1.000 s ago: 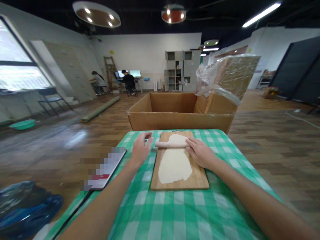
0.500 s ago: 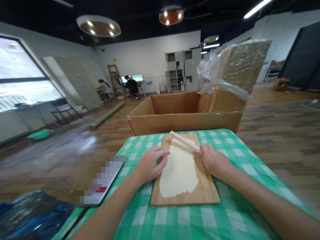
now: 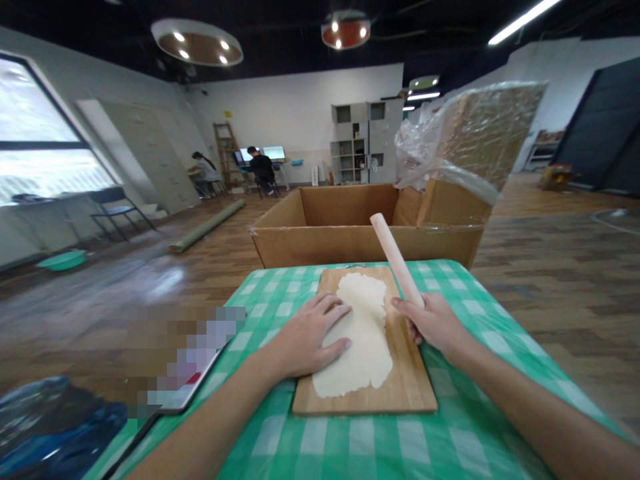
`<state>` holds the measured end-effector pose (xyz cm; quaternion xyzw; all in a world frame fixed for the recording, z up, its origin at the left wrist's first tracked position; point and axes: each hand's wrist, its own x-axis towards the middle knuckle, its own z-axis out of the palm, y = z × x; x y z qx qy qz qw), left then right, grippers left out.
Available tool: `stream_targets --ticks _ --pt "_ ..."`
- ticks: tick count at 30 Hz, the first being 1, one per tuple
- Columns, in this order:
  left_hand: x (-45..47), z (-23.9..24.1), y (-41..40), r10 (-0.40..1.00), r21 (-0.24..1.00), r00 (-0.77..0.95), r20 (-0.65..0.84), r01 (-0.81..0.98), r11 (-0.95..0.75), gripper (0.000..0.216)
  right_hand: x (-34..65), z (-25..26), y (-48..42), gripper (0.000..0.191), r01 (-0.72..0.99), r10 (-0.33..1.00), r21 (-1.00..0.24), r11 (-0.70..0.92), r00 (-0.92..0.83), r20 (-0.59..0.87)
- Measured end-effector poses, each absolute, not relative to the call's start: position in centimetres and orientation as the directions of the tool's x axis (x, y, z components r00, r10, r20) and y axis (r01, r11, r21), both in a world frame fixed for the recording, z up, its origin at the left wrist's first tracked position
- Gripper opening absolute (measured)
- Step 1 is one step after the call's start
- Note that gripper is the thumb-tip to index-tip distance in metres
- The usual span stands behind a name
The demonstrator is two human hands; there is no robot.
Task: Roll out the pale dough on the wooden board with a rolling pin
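Note:
A thin sheet of pale dough [image 3: 357,347] lies flat on a wooden cutting board [image 3: 410,393]. My left hand [image 3: 313,337] rests over the left edge of the dough, fingers apart and holding nothing. To the right of the board, my right hand [image 3: 433,320] is closed around one end of a wooden rolling pin [image 3: 397,260]. The pin is raised off the dough, its free end tilted up and to the left, in front of the cardboard box. Ragged edges run along the dough's right and lower sides.
A green checked cloth [image 3: 325,443] covers the table. On its left side lies a partly blurred flat device [image 3: 187,387] with a black cable. Beyond the table stands a large cardboard box [image 3: 360,245] with plastic wrap. Two people sit at the far wall.
The rolling pin has left the dough and swung upward in my right hand. The dough's far end, rolled at the pin before, now lies flat. My left hand has spread over the dough.

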<state>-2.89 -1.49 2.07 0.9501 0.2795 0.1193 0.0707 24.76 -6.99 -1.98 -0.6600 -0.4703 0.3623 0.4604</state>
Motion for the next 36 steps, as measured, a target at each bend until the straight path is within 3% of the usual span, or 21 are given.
stream_targets --ticks 4,7,15,23,31,36 --pt "-2.7 2.3 -1.9 0.546 0.194 0.811 0.212 0.513 -0.836 0.046 24.2 -0.8 -7.5 0.021 0.071 0.946 -0.975 -0.21 0.267 -0.184" --pt "-2.6 2.4 -2.2 0.555 0.188 0.81 0.192 0.524 -0.83 0.046 23.8 0.2 -8.0 0.024 -0.048 0.939 -0.97 -0.238 0.244 -0.242" --pt "-2.6 2.0 -2.7 0.59 0.194 0.788 0.175 0.56 -0.805 0.048 22.8 0.1 -8.5 0.033 -0.086 0.944 -0.963 -0.255 0.196 -0.267" --pt "-2.6 1.4 -2.4 0.57 0.206 0.79 0.228 0.533 -0.821 0.041 22.9 0.9 -8.3 0.024 -0.195 0.931 -0.95 -0.242 0.228 -0.284" --pt "-2.8 1.4 -2.2 0.572 0.175 0.774 0.272 0.544 -0.82 0.031 23.0 0.5 -6.9 0.02 -0.399 0.944 -0.883 -0.248 0.103 -0.312" --pt "-3.5 1.4 -1.5 0.616 0.181 0.709 0.343 0.593 -0.784 0.028 22.8 1.1 -5.0 0.011 -0.378 0.933 -0.865 -0.331 0.01 -0.361"
